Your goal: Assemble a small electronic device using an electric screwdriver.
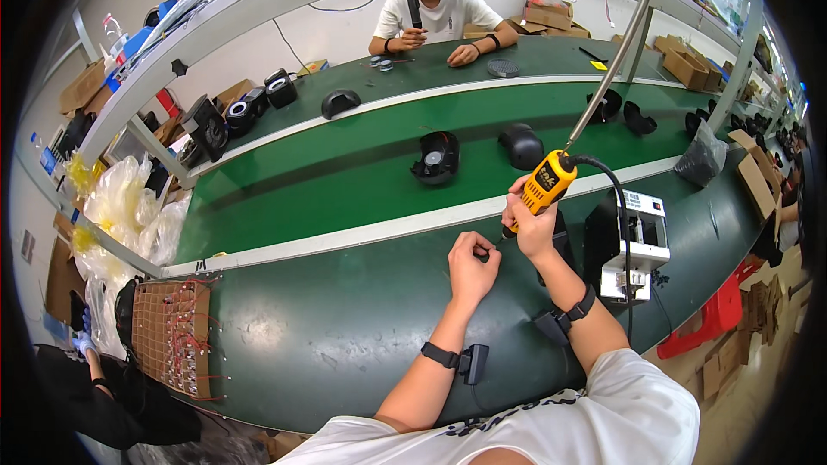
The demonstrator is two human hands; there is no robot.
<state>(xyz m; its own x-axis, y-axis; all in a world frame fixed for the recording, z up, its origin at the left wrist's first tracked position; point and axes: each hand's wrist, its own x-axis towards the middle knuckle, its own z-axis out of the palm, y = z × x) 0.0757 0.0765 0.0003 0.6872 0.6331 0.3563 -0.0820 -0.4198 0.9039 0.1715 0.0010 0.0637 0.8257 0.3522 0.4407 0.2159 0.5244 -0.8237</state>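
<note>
At the bottom of the frame, two bare forearms reach in over the dark green worktop [301, 353], a black strap [440, 355] around the left wrist and another black strap [582, 305] around the right. At the lower left, a brown divided box [151, 327] holds many small parts with red wires [183, 327]. Right of the middle, the left hand [472, 270] rests low over the worktop, its fingers curled in; I cannot tell whether they pinch anything. Just beside it, the right hand [536, 228] is wrapped around a yellow electric screwdriver [546, 187], which tilts with its tip down toward the left hand. A black cable [617, 185] runs from its upper end, past a black-and-white machine [637, 245] at the right. Beyond, a dark open shell [437, 158] and a dark rounded shell [521, 146] lie apart on a bright green belt [301, 181]. At the top centre, a person [444, 13] in white sits at the far worktop [401, 76], holding up a black tool [413, 5].
</note>
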